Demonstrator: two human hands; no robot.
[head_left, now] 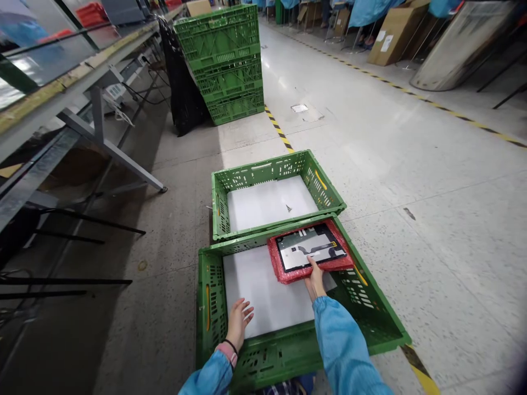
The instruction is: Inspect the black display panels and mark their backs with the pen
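Note:
My right hand (315, 280) grips the near edge of a flat display panel (310, 247) with its thumb on top. Red bubble wrap (278, 263) lies beneath the panel, and a ribbon cable runs across the panel's silvery back. Both are over the right far part of the nearer green crate (267, 356); whether they rest on anything there I cannot tell. Over the left side of that crate, my left hand (239, 321) is open, fingers apart, holding nothing. White sheet (263, 302) covers the crate floor.
A second green crate (263, 167) with a white lining adjoins the far side. Stacked green crates (226, 60) and a black bag (181, 88) stand farther off. A workbench leg (119, 153) is at left; cardboard boxes (395, 33) and a metal cylinder (457, 49) are at right.

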